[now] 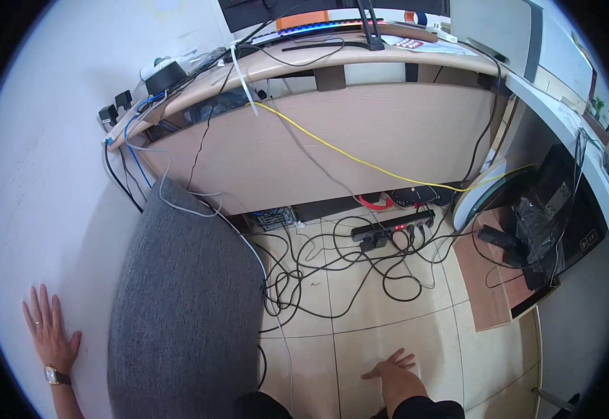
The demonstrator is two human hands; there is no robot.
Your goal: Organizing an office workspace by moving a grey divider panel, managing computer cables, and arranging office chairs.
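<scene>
Head view: the left hand (49,339) is resting flat on the white wall (42,202), fingers spread, gripping nothing; a grey upholstered piece (186,307) is standing to its right. The right hand (392,371) is hanging empty over floor tiles (311,370), fingers parted; tangled black cables (346,267) and a power strip (388,226) are lying ahead of it.

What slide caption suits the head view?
Left hand spread against white wall, right hand above tiled floor strewn with cables.

- Wall (60,174): smooth, matt paint
- Floor tiles (402,325): smooth, glossy
- Upholstered seat (186,300): rough, woven cloth
- Modesty panel (360,126): matt, wood-look board
- Power strip (381,228): hard plastic
</scene>
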